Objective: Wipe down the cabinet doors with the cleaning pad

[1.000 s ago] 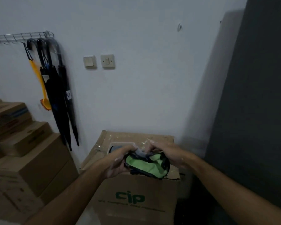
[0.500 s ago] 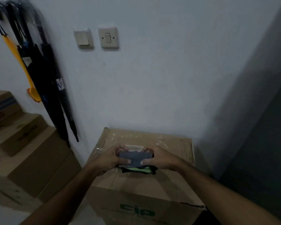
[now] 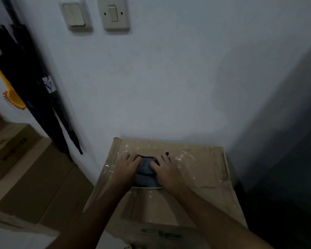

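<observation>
Cleaning pad point(image 3: 145, 172) flat on "cip" box point(image 3: 196, 177); left hand point(image 3: 127, 168), right hand point(image 3: 166, 170) press it, fingers straight.

Head-worn camera looks steeply down, close over a cardboard box point(image 3: 196, 169) against the wall point(image 3: 169, 78).

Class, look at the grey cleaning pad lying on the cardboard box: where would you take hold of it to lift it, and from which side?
Probably by its two short edges, from above. The cleaning pad lies flat on the cardboard box, with the left hand and right hand already on those edges. Its underside is against the box, so pinching the sides inward looks easiest.
</observation>
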`<action>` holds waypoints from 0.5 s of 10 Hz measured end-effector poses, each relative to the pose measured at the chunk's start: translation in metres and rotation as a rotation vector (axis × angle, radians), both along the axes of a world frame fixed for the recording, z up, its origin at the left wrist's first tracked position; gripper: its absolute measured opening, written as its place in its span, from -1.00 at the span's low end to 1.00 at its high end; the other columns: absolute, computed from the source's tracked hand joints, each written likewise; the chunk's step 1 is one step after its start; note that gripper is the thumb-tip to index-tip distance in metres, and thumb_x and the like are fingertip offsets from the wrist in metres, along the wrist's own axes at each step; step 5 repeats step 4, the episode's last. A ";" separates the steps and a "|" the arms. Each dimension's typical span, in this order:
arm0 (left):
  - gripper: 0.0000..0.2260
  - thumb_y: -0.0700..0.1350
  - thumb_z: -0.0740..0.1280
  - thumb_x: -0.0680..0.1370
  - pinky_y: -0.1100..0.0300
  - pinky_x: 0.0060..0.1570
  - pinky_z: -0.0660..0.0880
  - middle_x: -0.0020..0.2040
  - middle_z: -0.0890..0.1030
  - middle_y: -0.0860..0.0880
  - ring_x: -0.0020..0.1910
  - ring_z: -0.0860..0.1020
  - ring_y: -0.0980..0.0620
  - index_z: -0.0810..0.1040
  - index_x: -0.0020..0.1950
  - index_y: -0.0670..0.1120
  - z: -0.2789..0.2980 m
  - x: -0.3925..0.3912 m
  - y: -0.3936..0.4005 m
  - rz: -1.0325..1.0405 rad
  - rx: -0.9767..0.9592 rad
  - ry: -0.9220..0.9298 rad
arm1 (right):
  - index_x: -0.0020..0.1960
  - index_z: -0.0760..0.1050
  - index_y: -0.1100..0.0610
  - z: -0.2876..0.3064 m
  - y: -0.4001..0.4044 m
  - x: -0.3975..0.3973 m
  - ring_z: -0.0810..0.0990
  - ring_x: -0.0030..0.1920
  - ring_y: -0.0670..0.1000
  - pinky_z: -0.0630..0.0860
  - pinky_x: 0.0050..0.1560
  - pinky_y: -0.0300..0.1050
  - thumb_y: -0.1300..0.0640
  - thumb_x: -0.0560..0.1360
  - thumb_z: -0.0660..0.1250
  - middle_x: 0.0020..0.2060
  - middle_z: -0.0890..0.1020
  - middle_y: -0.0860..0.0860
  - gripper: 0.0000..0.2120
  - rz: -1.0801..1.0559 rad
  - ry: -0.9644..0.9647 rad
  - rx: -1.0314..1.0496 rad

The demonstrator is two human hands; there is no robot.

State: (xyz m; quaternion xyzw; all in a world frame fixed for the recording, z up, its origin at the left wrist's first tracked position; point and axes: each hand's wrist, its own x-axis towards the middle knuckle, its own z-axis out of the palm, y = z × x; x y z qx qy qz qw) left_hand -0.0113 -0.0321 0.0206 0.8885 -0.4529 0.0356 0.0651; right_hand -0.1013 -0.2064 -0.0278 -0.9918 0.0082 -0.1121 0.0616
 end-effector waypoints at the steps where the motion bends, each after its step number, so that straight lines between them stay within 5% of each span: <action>1: -0.55 -0.19 0.52 0.45 0.00 0.16 0.53 0.29 0.60 -0.18 0.17 0.58 -0.23 0.59 0.33 -0.19 -0.029 0.012 0.006 -0.047 0.092 0.097 | 0.24 0.52 0.07 -0.022 0.000 -0.013 0.54 0.26 0.20 0.48 0.24 0.08 0.13 0.51 0.32 0.25 0.56 0.09 -0.70 -0.031 0.087 0.074; 2: -0.49 -0.01 0.29 0.64 0.04 0.43 0.35 0.51 0.43 -0.10 0.44 0.42 -0.13 0.38 0.57 -0.11 -0.052 0.016 0.018 0.006 0.105 0.238 | 0.42 0.47 0.07 -0.038 -0.001 -0.024 0.42 0.48 0.14 0.33 0.49 0.10 0.03 0.59 0.22 0.46 0.48 0.07 -0.58 -0.049 0.113 0.112; 3: -0.44 0.12 0.19 0.67 0.04 0.48 0.33 0.54 0.41 -0.08 0.48 0.39 -0.08 0.33 0.62 -0.10 -0.055 0.012 0.020 0.005 0.081 0.186 | 0.54 0.33 0.06 -0.035 0.004 -0.028 0.22 0.59 0.08 0.12 0.59 0.07 -0.03 0.65 0.10 0.57 0.31 0.04 -0.52 -0.075 0.158 0.163; 5: -0.36 0.22 0.02 0.61 -0.01 0.34 0.41 0.41 0.54 -0.14 0.32 0.50 -0.15 0.47 0.50 -0.16 -0.047 0.013 0.013 -0.019 0.052 0.166 | 0.53 0.33 0.07 -0.030 0.007 -0.020 0.23 0.58 0.10 0.09 0.58 0.06 -0.04 0.66 0.09 0.56 0.32 0.06 -0.53 -0.091 0.149 0.190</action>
